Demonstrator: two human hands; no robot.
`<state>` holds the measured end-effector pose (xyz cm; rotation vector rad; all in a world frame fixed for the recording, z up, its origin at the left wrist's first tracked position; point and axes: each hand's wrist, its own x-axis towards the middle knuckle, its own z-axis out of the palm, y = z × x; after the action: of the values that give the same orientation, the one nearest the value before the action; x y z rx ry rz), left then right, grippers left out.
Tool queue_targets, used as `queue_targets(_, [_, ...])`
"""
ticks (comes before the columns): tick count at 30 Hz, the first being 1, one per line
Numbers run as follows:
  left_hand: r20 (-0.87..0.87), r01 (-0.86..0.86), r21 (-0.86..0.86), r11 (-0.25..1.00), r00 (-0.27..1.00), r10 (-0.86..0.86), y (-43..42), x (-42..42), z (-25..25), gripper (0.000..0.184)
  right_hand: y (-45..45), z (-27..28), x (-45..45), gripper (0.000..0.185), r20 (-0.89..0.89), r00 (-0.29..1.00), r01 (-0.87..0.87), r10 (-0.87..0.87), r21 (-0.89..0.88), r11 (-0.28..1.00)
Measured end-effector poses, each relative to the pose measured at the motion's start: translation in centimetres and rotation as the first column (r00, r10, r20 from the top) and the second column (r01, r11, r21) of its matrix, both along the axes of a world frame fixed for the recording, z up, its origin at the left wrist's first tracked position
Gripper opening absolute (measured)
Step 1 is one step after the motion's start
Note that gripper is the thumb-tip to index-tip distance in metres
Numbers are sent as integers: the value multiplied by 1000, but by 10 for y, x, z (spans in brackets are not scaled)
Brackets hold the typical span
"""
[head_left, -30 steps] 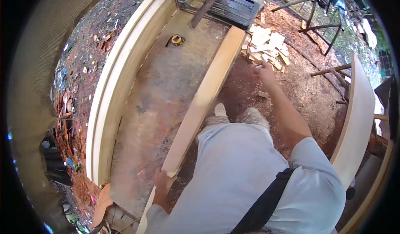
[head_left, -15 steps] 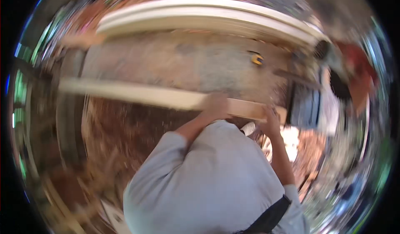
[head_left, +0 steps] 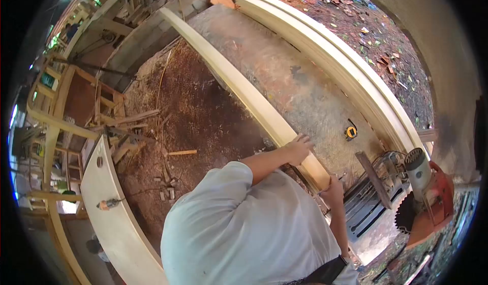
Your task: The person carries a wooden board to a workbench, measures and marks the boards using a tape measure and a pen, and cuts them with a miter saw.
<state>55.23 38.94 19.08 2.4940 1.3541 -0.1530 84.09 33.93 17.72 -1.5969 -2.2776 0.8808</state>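
A long pale wooden board (head_left: 239, 84) runs diagonally from the upper left to just in front of my body. My left hand (head_left: 297, 150) is wrapped over the board near its close end, the fingers reaching across to the far edge. At that end, my right hand (head_left: 333, 191) grips the board's corner; a small thin thing may show by its fingertips, but I cannot make it out. A yellow tape measure (head_left: 351, 131) lies on the concrete surface (head_left: 310, 97) beyond the board.
On the right stands a red cutting saw (head_left: 432, 196) with an exposed toothed blade. Several long planks (head_left: 335, 41) are stacked along the far edge. A curved pale panel (head_left: 114, 198) with a small tool (head_left: 109, 203) on it lies at left. Sawdust and scraps cover the ground (head_left: 198, 117).
My view has turned, so the board now slants steeply instead of lying nearly level. Both hands stay on the board, my left now closer to my right. The blur has cleared.
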Motion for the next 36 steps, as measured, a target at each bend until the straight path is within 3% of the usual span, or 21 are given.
queue_targets(2, [61,-101,-12,995,993,102,-3,-6,16,35,9,4,7,57,-150,987,-65,53,-76,995])
queue_targets(4, [296,-284,20,959,918,265,8,-33,31,32,21,26,9,60,162,987,26,-11,-85,996])
queue_targets(5, [509,-498,106,861,771,383,13,-57,5,30,24,38,8,60,169,985,43,-30,-78,996])
queue_targets(7, [707,-706,-98,701,446,548,22,-122,11,31,28,67,1,60,133,991,-14,12,15,1000])
queue_targets(8, [747,-853,-18,522,335,574,31,-150,2,34,28,85,0,60,149,989,-12,9,15,1000])
queue_targets(10, [854,-997,42,62,68,515,49,-205,-17,43,32,113,-3,46,-17,998,-58,56,-385,921])
queue_targets(12, [806,-936,340,-92,240,541,74,-235,-46,44,28,96,19,50,-139,990,-95,25,-524,846])
queue_targets(13, [840,-976,-216,-18,-196,506,77,-228,6,43,27,89,26,53,-270,963,-162,-23,-640,752])
queue_targets(14, [636,-708,-703,68,-583,506,82,-223,37,42,28,92,26,53,-264,964,-158,-21,-637,755])
queue_targets(17, [560,-545,-820,177,-698,446,116,-229,-13,40,36,113,23,56,-244,960,-118,-137,-798,591])
queue_targets(19, [518,-507,-851,139,-762,389,109,-207,34,42,38,114,24,52,-214,970,-106,-115,-799,592])
queue_targets(23, [484,-449,-874,186,-766,422,108,-210,9,40,34,114,45,55,-183,953,-51,-242,-882,469])
queue_targets(24, [451,-365,-891,270,-780,435,104,-208,9,37,31,124,55,58,-183,958,-13,-219,-794,607])
queue_targets(25, [438,-134,-846,516,-727,528,96,-209,8,27,21,133,68,62,-161,962,51,-222,-692,721])
queue_targets(26, [405,-90,-830,550,-775,485,97,-190,33,24,19,141,80,70,-54,995,-95,81,-361,928])
queue_targets(28, [309,28,-883,469,-718,623,109,-184,22,33,22,160,74,66,-148,941,193,-303,-497,846])
queue_targets(29, [287,3,-914,407,-703,651,114,-174,26,40,17,131,87,61,-33,941,317,-336,-255,914])
queue_targets(30, [143,189,-886,424,-758,636,126,-170,13,45,16,144,72,60,62,968,236,-241,85,968])
queue_targets(31, [-31,296,-900,321,-776,629,135,-160,29,44,15,124,80,66,175,933,322,-313,-24,946])
queue_targets(32, [7,297,-896,329,-733,680,144,-162,3,41,16,111,71,61,282,891,364,-356,25,931])
queue_targets(36, [41,228,-938,260,-672,740,165,-142,-33,42,-3,39,39,61,129,646,701,-752,288,652])
